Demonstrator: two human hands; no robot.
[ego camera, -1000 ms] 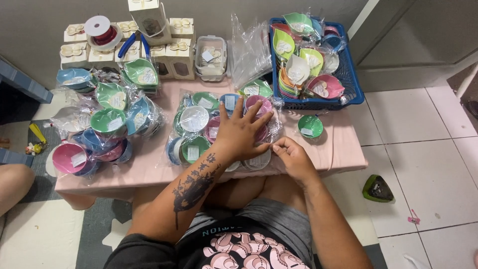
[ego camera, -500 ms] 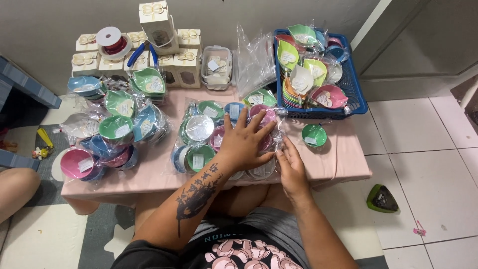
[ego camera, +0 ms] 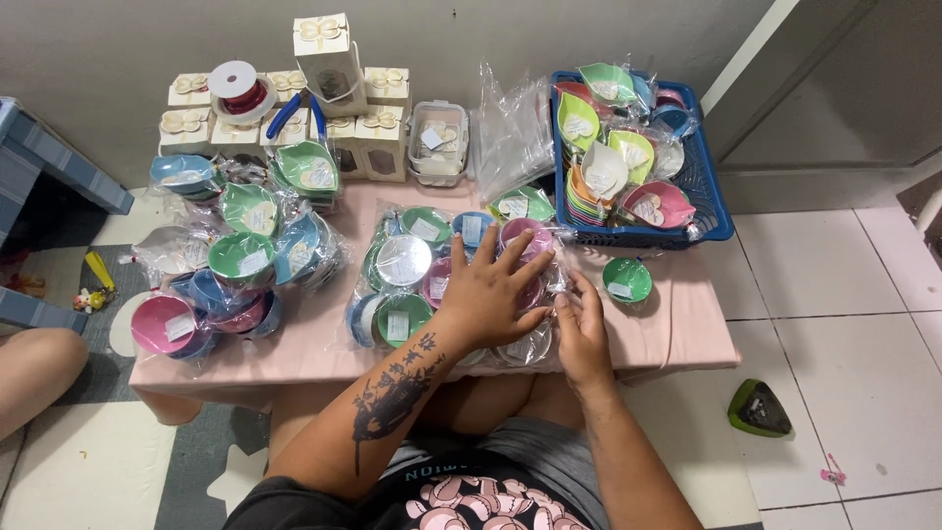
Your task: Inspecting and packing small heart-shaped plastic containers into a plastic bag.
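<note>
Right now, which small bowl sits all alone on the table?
The green bowl right of the hands, below the blue basket; the other bowls are bundled in plastic or stacked.

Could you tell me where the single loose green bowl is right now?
The green bowl sits alone on the pink table, just below the blue basket and right of the right hand.

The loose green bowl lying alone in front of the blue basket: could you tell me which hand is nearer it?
Right. The right hand lies just beside the green bowl; the left hand is farther off.
</note>
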